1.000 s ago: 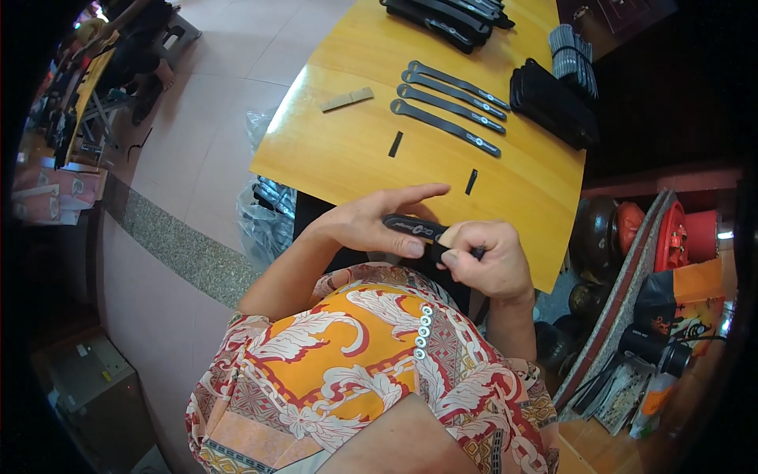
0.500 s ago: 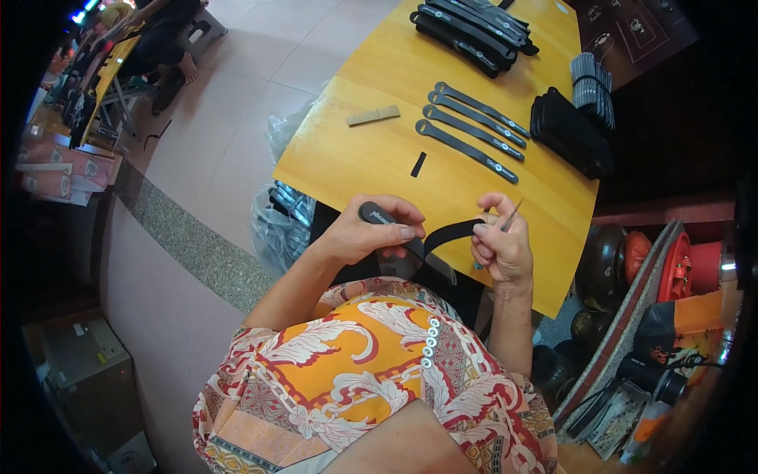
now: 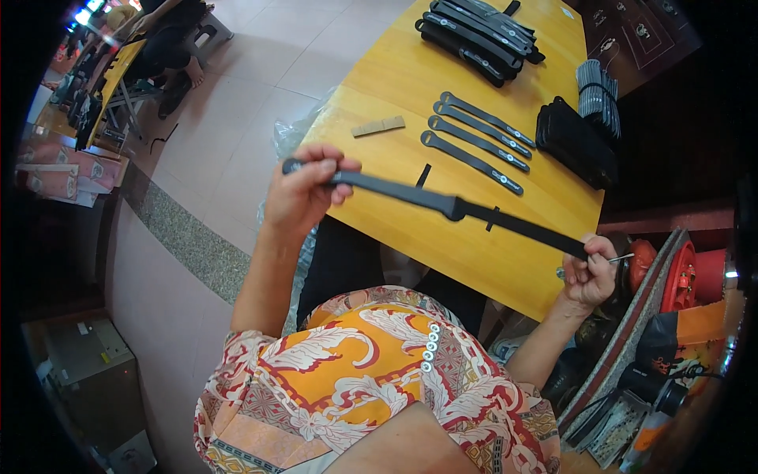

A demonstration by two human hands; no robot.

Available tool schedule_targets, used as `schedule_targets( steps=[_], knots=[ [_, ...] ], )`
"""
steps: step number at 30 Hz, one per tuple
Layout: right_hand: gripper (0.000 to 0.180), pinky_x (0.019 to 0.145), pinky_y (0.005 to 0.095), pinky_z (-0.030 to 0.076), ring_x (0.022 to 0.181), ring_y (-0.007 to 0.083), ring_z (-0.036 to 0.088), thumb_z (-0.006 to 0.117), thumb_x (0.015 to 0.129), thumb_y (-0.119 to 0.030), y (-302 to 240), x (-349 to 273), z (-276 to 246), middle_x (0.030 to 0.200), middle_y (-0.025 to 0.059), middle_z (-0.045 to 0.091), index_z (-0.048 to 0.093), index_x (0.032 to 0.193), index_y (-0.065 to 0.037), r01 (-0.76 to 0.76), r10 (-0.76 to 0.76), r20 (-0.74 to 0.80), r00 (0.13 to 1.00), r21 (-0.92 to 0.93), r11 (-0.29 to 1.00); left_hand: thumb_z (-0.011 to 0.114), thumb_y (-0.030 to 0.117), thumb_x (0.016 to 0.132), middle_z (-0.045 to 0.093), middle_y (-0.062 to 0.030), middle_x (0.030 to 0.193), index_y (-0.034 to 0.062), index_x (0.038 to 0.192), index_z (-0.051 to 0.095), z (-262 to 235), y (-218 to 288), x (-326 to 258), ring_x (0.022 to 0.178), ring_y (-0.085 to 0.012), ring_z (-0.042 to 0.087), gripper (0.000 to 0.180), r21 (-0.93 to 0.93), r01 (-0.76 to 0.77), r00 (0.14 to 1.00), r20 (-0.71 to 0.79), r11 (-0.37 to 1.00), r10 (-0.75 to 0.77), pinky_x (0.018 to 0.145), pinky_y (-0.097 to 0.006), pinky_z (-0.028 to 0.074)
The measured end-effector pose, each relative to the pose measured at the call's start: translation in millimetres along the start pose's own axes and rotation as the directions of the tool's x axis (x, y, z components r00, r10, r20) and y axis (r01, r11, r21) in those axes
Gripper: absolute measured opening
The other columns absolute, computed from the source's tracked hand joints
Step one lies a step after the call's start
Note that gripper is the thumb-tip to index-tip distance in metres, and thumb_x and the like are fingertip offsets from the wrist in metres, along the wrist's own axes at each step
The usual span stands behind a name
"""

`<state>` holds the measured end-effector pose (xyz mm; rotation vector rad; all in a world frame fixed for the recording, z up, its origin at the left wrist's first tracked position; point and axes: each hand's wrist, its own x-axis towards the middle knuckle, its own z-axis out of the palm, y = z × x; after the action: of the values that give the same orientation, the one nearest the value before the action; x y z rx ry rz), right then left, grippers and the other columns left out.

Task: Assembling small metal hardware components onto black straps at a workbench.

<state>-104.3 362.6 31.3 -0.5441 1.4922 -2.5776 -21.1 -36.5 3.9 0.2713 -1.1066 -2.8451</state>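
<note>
A long dark fabric strap (image 3: 395, 188) is stretched between my two hands above the near side of the table. My left hand (image 3: 304, 186) pinches its rounded grey end. My right hand (image 3: 588, 276) grips the plain black end, lower and to the right. A wider joint sits near the strap's middle. A thin pointed metal tool (image 3: 624, 257) also sticks out of my right hand; its kind is hidden by the fingers. Beyond the strap, several similar straps (image 3: 474, 163) lie side by side. Small black strip pieces (image 3: 424, 174) rest on the table.
On the yellow table (image 3: 379, 229) lie a tan folded strip (image 3: 378, 126), a stack of straps (image 3: 478, 39), a black bundle (image 3: 576, 142) and a banded grey bundle (image 3: 598, 88). Shelf items crowd the right. Another person (image 3: 170, 55) sits at the far left.
My hands have moved apart, the left up and leftward, the right outward and down. The strap, bent between them before, is now pulled out straight.
</note>
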Motion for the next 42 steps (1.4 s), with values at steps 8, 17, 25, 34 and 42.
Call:
schedule_targets(
  steps=[8,17,25,34,42],
  knots=[
    [0.022,0.039,0.0204,0.030,0.042,0.0083,0.031,0.044,0.077,-0.004,-43.3,-13.8,-50.9,0.064,0.0048,0.040,0.054,0.094,0.007,0.274,-0.229,-0.558,0.798,-0.003,0.962,0.048,-0.005,0.083,0.061,-0.0216,0.091,-0.0060,0.100,0.052,-15.7,38.5,39.7,0.071,-0.0219,0.062,0.018,-0.099,-0.101,0.991,0.079,0.990,0.109,0.064,-0.024,0.053],
    [0.043,0.059,0.0213,0.037,0.070,0.0105,0.042,0.050,0.082,-0.003,-52.0,-57.0,-57.9,0.095,0.0143,0.050,0.041,0.122,0.010,0.033,-0.058,-0.228,0.972,-0.113,0.993,0.059,0.001,0.083,0.061,-0.0165,0.098,-0.0028,0.095,0.054,-58.3,18.3,107.7,0.088,-0.0262,0.062,0.013,0.009,-0.410,0.911,-0.049,0.912,0.410,0.079,-0.030,0.052],
    [0.014,0.061,0.0185,0.036,0.067,0.0102,0.048,0.060,0.082,0.002,-47.1,-32.6,27.5,0.080,0.0052,0.054,0.061,0.095,0.006,-0.050,-0.151,-0.175,0.973,-0.797,0.601,0.073,0.006,0.067,0.059,-0.0140,0.101,-0.0068,0.120,0.046,-52.9,2.2,117.7,0.082,-0.0162,0.061,0.061,0.830,-0.094,0.913,-0.147,0.549,0.380,0.071,-0.025,0.050],
    [0.011,0.062,0.0216,0.038,0.071,0.0127,0.051,0.062,0.079,0.003,-20.7,-1.8,76.1,0.079,0.0077,0.056,0.061,0.089,0.006,0.135,-0.240,0.033,0.970,-0.896,0.424,0.062,0.005,0.070,0.056,-0.0159,0.111,-0.0009,0.118,0.051,-33.5,12.7,54.0,0.092,-0.0242,0.059,0.049,0.978,-0.035,0.867,0.133,-0.207,0.481,0.076,-0.033,0.048],
    [0.009,0.056,0.0183,0.039,0.065,0.0069,0.051,0.061,0.081,0.000,8.3,0.1,102.1,0.074,0.0034,0.057,0.063,0.089,0.004,-0.134,-0.015,-0.219,0.976,-0.647,0.750,0.066,0.014,0.080,0.061,-0.0110,0.102,-0.0014,0.111,0.054,52.3,-62.4,10.2,0.094,-0.0202,0.058,0.037,0.798,-0.395,0.894,0.447,0.456,-0.008,0.079,-0.030,0.047]
  ],
)
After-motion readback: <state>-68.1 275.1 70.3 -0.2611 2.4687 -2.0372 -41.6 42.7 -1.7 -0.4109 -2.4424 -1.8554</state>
